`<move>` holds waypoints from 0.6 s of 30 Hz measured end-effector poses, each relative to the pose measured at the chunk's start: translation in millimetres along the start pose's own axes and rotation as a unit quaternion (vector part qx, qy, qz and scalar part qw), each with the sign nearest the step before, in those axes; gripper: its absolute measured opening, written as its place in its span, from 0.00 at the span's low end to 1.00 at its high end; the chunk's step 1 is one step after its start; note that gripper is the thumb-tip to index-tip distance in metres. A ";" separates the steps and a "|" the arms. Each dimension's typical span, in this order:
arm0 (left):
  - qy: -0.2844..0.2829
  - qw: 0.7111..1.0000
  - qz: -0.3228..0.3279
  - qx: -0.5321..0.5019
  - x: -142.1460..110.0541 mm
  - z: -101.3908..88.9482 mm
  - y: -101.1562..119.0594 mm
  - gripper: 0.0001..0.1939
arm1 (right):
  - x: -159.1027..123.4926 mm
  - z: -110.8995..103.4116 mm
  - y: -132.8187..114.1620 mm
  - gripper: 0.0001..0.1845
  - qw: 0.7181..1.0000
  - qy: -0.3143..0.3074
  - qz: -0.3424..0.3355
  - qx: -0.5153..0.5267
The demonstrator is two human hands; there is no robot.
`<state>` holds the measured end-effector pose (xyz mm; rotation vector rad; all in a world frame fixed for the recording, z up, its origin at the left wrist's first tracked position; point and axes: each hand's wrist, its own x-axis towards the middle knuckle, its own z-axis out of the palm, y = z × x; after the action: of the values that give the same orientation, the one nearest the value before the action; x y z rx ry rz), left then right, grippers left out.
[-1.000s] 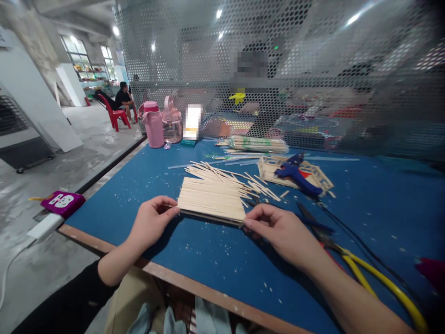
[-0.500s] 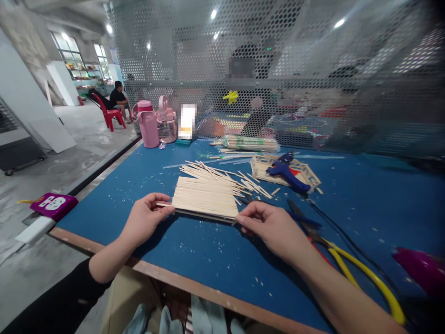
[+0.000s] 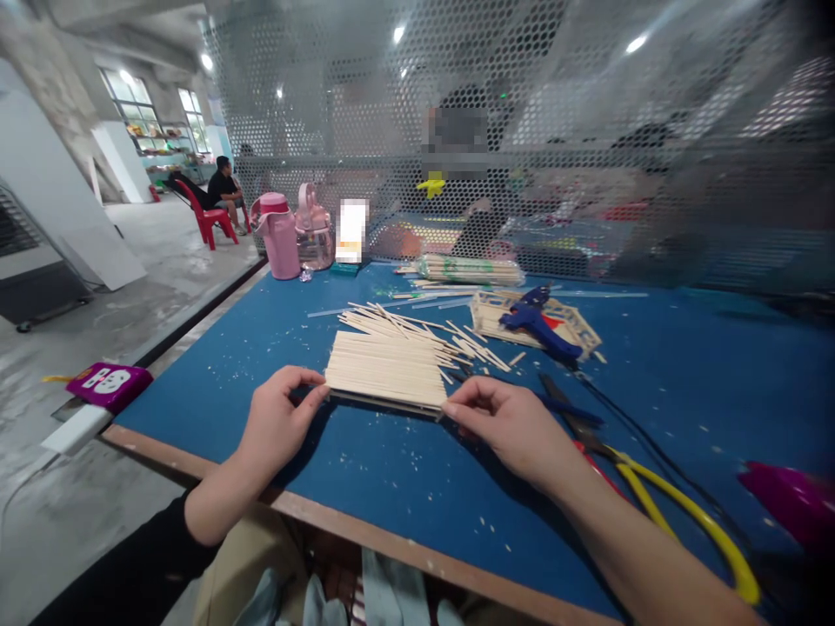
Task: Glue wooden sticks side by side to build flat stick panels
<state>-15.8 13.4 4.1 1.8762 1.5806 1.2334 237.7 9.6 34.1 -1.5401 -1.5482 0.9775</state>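
A flat panel of wooden sticks (image 3: 384,361) laid side by side is on the blue tabletop in front of me. At its left front edge, my left hand (image 3: 283,413) is closed, with thumb and forefinger at the stick ends. My right hand (image 3: 502,422) pinches the panel's right front corner between thumb and fingers. Under the front edge a thin gap shows a lower layer. Loose wooden sticks (image 3: 382,322) lie fanned out just behind the panel, with cut pieces to their right.
A blue glue gun (image 3: 541,326) rests on a wooden stick frame (image 3: 486,317). Yellow-handled scissors (image 3: 691,513) lie beside my right forearm. Bagged sticks (image 3: 473,269), a pink flask (image 3: 280,239) and a clear pink bottle (image 3: 314,235) stand along the mesh screen (image 3: 574,200).
My left fingers have moved in against the panel's left edge, and the stick end that jutted out there no longer shows. My right hand has barely moved.
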 end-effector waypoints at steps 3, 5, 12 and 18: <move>-0.010 1.000 -0.016 0.007 0.4 0.3 -0.9 0.09 | 0.7 -0.4 -0.1 0.08 1.000 -0.001 0.005 -0.003; -0.021 0.999 -0.027 0.003 1.1 0.1 -1.2 0.09 | 1.3 -0.9 0.0 0.08 1.000 -0.004 0.006 -0.006; 0.019 0.996 -0.076 -0.034 4.5 1.1 -3.8 0.19 | 1.8 -1.0 1.1 0.09 1.000 -0.006 0.007 -0.008; 0.018 0.992 -0.097 0.077 6.2 -2.9 -2.8 0.23 | 2.2 0.0 1.5 0.09 1.000 -0.006 0.008 -0.003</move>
<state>-20.0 19.3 5.8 1.7479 1.8757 1.0958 238.4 11.8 32.7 -1.5557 -1.5500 0.9950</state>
